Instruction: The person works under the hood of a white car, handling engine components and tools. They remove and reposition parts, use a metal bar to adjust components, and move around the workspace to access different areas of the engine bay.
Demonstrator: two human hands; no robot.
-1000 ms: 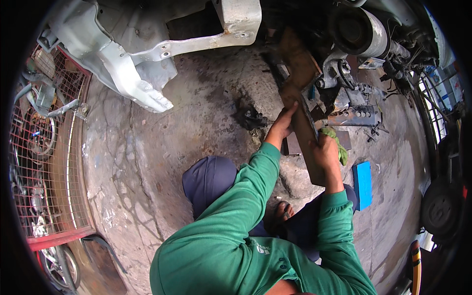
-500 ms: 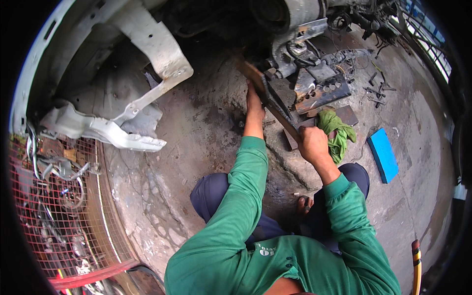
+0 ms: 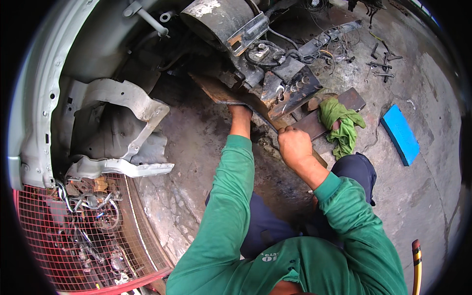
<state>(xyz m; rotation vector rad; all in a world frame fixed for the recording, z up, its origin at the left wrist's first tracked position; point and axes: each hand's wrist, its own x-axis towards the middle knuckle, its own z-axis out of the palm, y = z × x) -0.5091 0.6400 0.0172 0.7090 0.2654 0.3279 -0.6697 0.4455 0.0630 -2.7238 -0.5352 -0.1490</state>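
A long, flat, rusty metal plate (image 3: 212, 89) slants beneath the greasy machine assembly (image 3: 253, 69), with its far end in shadow. My left hand (image 3: 241, 116) holds the plate at its middle from the near side; the fingers disappear behind it. Closed round the plate's near end is my right hand (image 3: 295, 146), knuckles up. Just above the right hand, a dark steel bracket with a row of holes (image 3: 297, 93) hangs from the assembly. A green rag (image 3: 339, 120) lies right of that hand, on and beside rusty metal blocks (image 3: 351, 100).
A blue rectangular block (image 3: 400, 135) lies on the concrete floor at right, with several hand tools (image 3: 384, 66) beyond it. Bent grey body panels (image 3: 115, 167) jut out at left, above a red wire mesh (image 3: 59, 236). A yellow-black striped pole (image 3: 417, 268) stands lower right.
The plate has moved from a raised, steeper slant to a flatter position under the assembly, both hands going with it. My view has shifted, bringing more of the assembly into sight.
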